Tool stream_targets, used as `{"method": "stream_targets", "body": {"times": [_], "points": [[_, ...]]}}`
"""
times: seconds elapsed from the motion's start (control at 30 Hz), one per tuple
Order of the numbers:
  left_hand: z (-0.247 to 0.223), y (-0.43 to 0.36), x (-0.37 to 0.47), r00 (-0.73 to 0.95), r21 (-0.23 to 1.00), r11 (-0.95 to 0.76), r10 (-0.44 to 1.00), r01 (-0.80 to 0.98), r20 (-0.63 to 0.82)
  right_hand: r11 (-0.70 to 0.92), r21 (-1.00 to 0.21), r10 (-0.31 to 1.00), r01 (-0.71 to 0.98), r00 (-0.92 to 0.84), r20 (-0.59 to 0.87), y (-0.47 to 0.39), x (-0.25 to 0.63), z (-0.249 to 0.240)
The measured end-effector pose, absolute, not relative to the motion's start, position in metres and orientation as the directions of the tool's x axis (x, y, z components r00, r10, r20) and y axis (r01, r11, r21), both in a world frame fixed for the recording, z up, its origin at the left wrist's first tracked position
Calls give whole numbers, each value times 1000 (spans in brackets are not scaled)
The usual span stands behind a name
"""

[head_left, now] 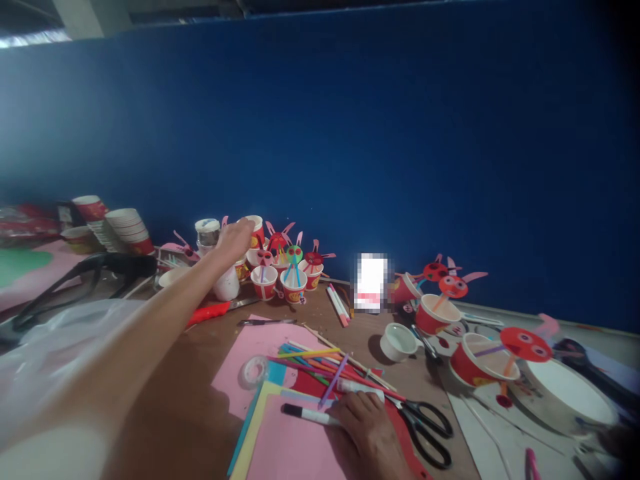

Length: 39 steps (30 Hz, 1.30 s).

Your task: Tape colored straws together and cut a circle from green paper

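Observation:
My left hand (pixel 237 240) reaches to the back of the table, its fingers closed on the rim of a red and white paper cup (pixel 257 235). My right hand (pixel 367 420) rests at the front with curled fingers, holding the end of a white marker with a black cap (pixel 310 414) over pink paper (pixel 285 443). Just beyond it lie colored sticks (pixel 320 363) and a clear tube (pixel 360 388). Black-handled scissors (pixel 430 433) lie to its right. Cups with paper animal heads on straws (pixel 293 283) stand beside my left hand.
Stacked paper cups (pixel 129 227) stand at the back left, near a plastic bag (pixel 65 333). A red-handled knife (pixel 213 312) and tape roll (pixel 254 371) lie on the table. A small white cup (pixel 399 341) and more animal cups (pixel 480 360) stand to the right, before a blue partition (pixel 320 133).

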<state>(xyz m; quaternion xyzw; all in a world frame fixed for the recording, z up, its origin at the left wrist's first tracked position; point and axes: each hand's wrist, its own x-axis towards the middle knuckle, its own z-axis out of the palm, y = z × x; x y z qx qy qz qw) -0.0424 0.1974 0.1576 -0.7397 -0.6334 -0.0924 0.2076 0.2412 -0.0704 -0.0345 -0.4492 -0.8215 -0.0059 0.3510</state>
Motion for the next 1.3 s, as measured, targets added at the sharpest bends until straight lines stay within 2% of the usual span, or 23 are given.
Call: {"method": "stream_targets", "body": {"times": [0.2, 0.23, 0.33, 0.43, 0.53, 0.67, 0.73, 0.87, 0.97, 1.17, 1.3], "points": [[192, 189, -43, 110, -106, -61, 827, 993, 551, 563, -315, 770, 764, -345, 537, -75, 239, -24], [199, 185, -44, 81, -41, -72, 760, 997, 645, 555, -314, 775, 770, -343, 531, -76, 239, -21], [219, 159, -46, 25, 27, -72, 636, 997, 771, 545, -316, 792, 776, -353, 498, -78, 238, -15], [221, 110, -40, 59, 37, -153, 581, 988, 812, 520, -330, 820, 788, -354, 450, -79, 240, -10], [189, 47, -22, 215, 23, -448, 471, 894, 855, 509, -327, 832, 796, -357, 426, -80, 242, -6], [110, -23, 6, 463, 57, -839, 355, 542, 812, 488, -303, 835, 819, -337, 435, -80, 243, -3], [76, -44, 14, 504, 187, -863, 435, 469, 746, 466, -288, 846, 837, -326, 422, -80, 244, -2], [39, -65, 14, 585, 285, -883, 463, 374, 666, 437, -277, 866, 856, -317, 387, -78, 248, -4], [29, -70, 11, 608, 307, -883, 468, 355, 642, 428, -255, 860, 867, -305, 408, -74, 253, -9], [12, -69, 12, 568, 284, -884, 458, 371, 684, 407, -188, 846, 894, -291, 447, -65, 256, -15], [3, -68, 11, 559, 269, -890, 443, 368, 701, 357, -75, 856, 931, -294, 425, -56, 257, -15]]}}
